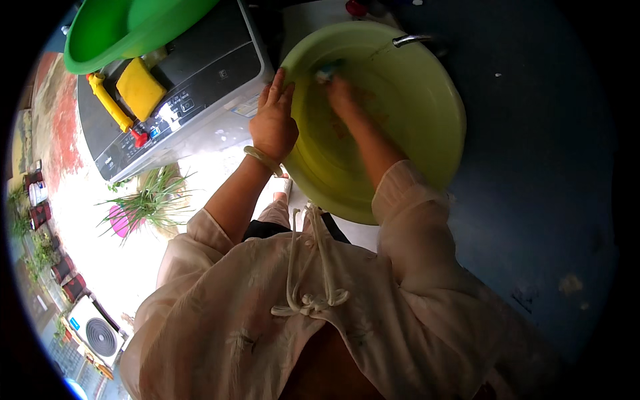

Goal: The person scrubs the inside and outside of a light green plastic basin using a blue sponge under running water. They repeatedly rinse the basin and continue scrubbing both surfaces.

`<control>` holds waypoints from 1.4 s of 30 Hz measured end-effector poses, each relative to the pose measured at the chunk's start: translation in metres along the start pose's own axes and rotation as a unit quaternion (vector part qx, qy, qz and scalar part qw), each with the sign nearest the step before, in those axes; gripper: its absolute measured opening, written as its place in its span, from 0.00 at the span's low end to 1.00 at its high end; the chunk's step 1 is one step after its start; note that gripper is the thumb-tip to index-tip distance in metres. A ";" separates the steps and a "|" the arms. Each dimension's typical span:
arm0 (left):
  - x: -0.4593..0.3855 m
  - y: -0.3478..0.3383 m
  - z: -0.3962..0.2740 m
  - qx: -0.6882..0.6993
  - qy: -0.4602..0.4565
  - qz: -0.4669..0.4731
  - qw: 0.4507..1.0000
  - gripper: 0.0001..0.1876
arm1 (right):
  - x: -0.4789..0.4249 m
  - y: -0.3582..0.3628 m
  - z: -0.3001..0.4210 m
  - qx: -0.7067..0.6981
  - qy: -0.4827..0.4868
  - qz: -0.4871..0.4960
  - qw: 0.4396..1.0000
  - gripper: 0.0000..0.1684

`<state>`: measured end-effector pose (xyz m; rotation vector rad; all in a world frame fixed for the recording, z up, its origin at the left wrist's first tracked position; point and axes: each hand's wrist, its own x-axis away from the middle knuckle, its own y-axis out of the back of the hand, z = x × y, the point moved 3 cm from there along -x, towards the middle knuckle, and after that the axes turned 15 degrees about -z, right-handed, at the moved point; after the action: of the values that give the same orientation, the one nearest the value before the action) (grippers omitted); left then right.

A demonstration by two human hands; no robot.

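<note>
A large yellow-green plastic basin (pixel 430 150) stands before me, with reddish marks on its inner bottom. My right hand (pixel 341 95) reaches down inside it, closed around a small blue-and-white item (pixel 327 72). That item is blurred, perhaps a cloth or a scrubber, and it touches or nearly touches the basin's far left wall. Against the left rim rests my left hand (pixel 274 120), fingers stretched and slightly apart; its thumb is not clearly seen. A pale bangle (pixel 262 160) circles the left wrist. Over the far rim juts a metal faucet spout (pixel 412 40).
Left of the basin is a washing machine (pixel 210 75) with a dark top. On it are a green basin (pixel 145 30), a yellow pad (pixel 141 90) and a yellow-handled tool with red ends (pixel 111 104). A blue wall (pixel 530 175) rises on the right. Potted grass (pixel 150 200) stands left.
</note>
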<state>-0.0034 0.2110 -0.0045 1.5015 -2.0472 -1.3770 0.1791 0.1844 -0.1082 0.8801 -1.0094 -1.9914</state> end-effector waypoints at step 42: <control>-0.004 0.006 -0.004 0.023 0.008 0.004 1.000 0.30 | 0.021 0.051 -0.145 -0.314 -0.414 0.024 0.854 0.21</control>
<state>-0.0024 0.2120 0.0032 1.5146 -2.0870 -1.3205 0.3012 0.0931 -0.1364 -0.4082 -0.6726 -2.4658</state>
